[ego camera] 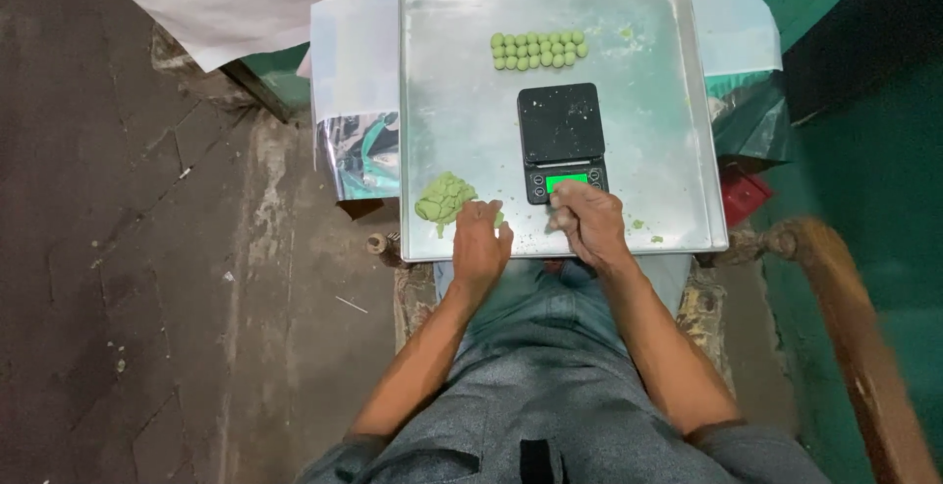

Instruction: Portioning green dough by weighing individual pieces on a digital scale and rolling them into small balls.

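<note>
Gripping unclear: both hands, left (pixel 480 246) and right (pixel 587 221), curl on tray (pixel 462 120) below scale (pixel 562 142), dough (pixel 445 198) left of it.

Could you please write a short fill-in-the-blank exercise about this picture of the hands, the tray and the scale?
1. The small balls at the tray's far end are ____ in colour.
2. The black scale stands on a metal ____.
3. The dough lump lies nearest the ____ hand.
4. The scale's lit screen glows ____.

Missing words: green; tray; left; green
</note>
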